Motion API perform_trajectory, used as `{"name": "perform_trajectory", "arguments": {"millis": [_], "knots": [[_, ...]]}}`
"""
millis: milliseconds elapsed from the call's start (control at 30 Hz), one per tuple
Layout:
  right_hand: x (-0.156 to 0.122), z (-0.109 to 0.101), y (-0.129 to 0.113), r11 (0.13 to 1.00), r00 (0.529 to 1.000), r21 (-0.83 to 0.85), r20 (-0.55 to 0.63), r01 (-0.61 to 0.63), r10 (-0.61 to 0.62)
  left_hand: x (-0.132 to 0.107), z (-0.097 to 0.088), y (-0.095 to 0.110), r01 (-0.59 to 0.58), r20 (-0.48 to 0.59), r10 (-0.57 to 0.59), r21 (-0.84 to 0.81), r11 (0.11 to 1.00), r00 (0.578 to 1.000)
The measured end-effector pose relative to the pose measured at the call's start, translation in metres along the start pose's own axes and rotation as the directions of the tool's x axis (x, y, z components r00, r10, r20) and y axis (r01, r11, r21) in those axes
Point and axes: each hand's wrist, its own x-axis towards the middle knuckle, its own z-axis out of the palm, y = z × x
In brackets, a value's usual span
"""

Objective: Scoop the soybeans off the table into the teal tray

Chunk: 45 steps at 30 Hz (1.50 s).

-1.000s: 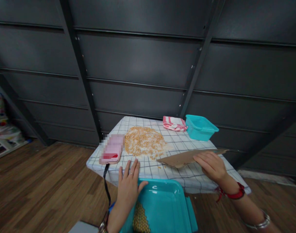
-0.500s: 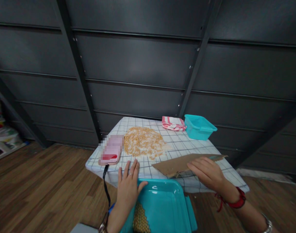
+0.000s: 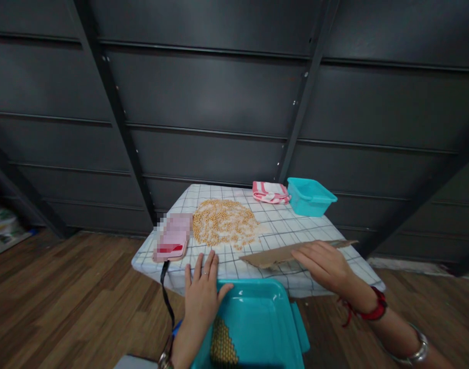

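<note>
Right fingers gripping cardboard; left fingers spread wide at teal bin rim, contact unclear; yellow pile beyond them.

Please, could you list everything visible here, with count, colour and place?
Checked tablecloth: 1, white, centre
Small round pieces: many, yellow, patched white, spread on tablecloth
Flat rectangular case: 1, pink, tablecloth's left
Narrow strap: 1, black, below case
Folded striped cloth: 1, red and white, tablecloth's far side
Small plastic box: 1, turquoise, far right corner
Cardboard sheet: 1, brown, tablecloth's near right
Large plastic tub: 1, turquoise, bottom centre
Rounded contents: many, yellowish, tub's left
Panelled wall: 1, dark grey, behind
Wooden floor: 1, brown, below
Flat object: 1, grey, bottom edge
Unclear items: several, whitish, left edge
Left hand: 1, ringed, over tub's left rim
Right hand: 1, holding cardboard
</note>
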Motion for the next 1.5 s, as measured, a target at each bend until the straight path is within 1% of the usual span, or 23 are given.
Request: {"name": "perform_trajectory", "arguments": {"millis": [200, 433, 567, 700, 833, 867, 967, 1067, 1133, 1200, 1233, 1267, 1333, 1367, 1400, 1500], "knots": [[-0.002, -0.007, -0.003, 1.0, 0.999, 0.013, 0.046, -0.017, 0.017, 0.0, 0.0, 0.002, 0.013, 0.008, -0.013, -0.004, 1.0, 1.0], [-0.002, -0.01, -0.002, 0.999, 0.999, 0.022, 0.013, -0.037, 0.037, -0.001, 0.0, 0.003, 0.016, -0.004, -0.016, -0.017, 1.0, 1.0], [-0.003, -0.009, -0.005, 0.998, 0.997, 0.034, 0.066, -0.045, 0.042, -0.001, -0.001, 0.003, 0.014, 0.0, -0.014, -0.017, 1.0, 1.0], [-0.003, -0.014, -0.01, 0.99, 0.995, 0.117, 0.068, -0.082, 0.074, -0.001, 0.001, 0.003, 0.022, 0.004, -0.022, -0.011, 1.0, 1.0], [0.006, -0.03, -0.018, 0.964, 0.985, 0.221, 0.123, -0.144, 0.119, -0.001, 0.0, 0.002, 0.019, 0.01, -0.019, -0.017, 1.0, 1.0], [0.009, -0.035, -0.02, 0.968, 0.99, 0.218, 0.102, -0.123, 0.103, -0.001, 0.0, 0.002, 0.016, 0.011, -0.016, -0.017, 1.0, 1.0], [0.016, -0.046, -0.025, 0.991, 0.999, 0.126, 0.002, -0.043, 0.043, -0.001, -0.002, 0.002, 0.013, 0.014, -0.013, -0.01, 1.0, 1.0], [0.018, -0.049, -0.026, 0.996, 0.999, 0.085, -0.039, -0.008, 0.011, -0.001, -0.002, 0.002, 0.017, 0.016, -0.017, -0.005, 1.0, 1.0], [0.015, -0.046, -0.023, 0.991, 0.999, 0.132, -0.023, -0.019, 0.022, -0.001, -0.002, 0.002, 0.015, 0.019, -0.015, -0.007, 1.0, 1.0], [0.011, -0.038, -0.017, 0.98, 0.998, 0.187, 0.027, -0.061, 0.057, 0.0, -0.002, 0.002, 0.017, 0.019, -0.017, -0.009, 1.0, 1.0], [0.009, -0.033, -0.014, 0.977, 0.995, 0.192, 0.06, -0.089, 0.079, 0.0, -0.002, 0.002, 0.019, 0.019, -0.018, -0.009, 1.0, 1.0], [0.007, -0.028, -0.01, 0.981, 0.994, 0.166, 0.07, -0.099, 0.089, 0.0, -0.003, 0.002, 0.02, 0.019, -0.019, -0.009, 1.0, 1.0], [0.004, -0.015, -0.003, 0.996, 0.997, 0.052, 0.035, -0.075, 0.074, 0.0, -0.004, 0.003, 0.018, 0.019, -0.017, -0.01, 1.0, 1.0], [0.004, -0.008, 0.001, 0.998, 0.999, 0.021, -0.003, -0.054, 0.054, 0.001, -0.004, 0.003, 0.015, 0.02, -0.015, -0.012, 1.0, 1.0], [0.003, -0.001, 0.004, 0.999, 0.998, 0.001, -0.055, -0.033, 0.033, 0.001, -0.005, 0.003, 0.013, 0.02, -0.012, -0.012, 1.0, 1.0], [0.004, 0.018, 0.014, 0.998, 0.993, -0.05, -0.119, -0.026, 0.02, 0.001, -0.005, 0.003, 0.012, 0.013, -0.012, -0.004, 1.0, 1.0]]}}
